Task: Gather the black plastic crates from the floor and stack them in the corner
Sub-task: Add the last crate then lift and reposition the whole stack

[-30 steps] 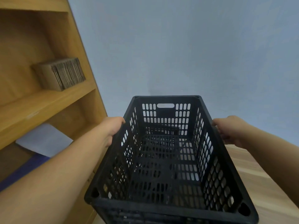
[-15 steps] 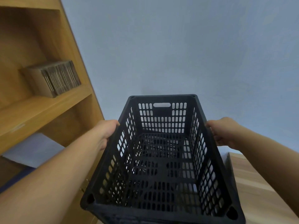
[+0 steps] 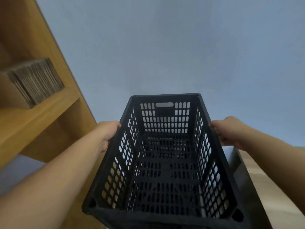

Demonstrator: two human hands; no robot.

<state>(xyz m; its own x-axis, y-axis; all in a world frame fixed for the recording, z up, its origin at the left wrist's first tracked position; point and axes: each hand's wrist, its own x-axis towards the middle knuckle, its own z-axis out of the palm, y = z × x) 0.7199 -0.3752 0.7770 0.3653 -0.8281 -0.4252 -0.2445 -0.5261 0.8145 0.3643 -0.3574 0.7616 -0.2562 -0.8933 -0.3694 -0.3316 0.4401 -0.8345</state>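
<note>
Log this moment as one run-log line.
carry | left hand grips black crate left rim | right hand grips right rim | crate empty | facing wall

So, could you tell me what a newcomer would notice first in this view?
A black crate fills the centre, empty, gripped at its long sides by the left hand and right hand. To the left stands a wooden shelf bearing a stack of cardboard, before a plain blue-grey wall.

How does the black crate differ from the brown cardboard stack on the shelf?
The black crate is perforated plastic, empty and open-topped; the cardboard stack is brown and solid. The left hand and right hand hold the crate by its long sides, while the cardboard stack rests untouched on the wooden shelf. Both are box-shaped.
</note>
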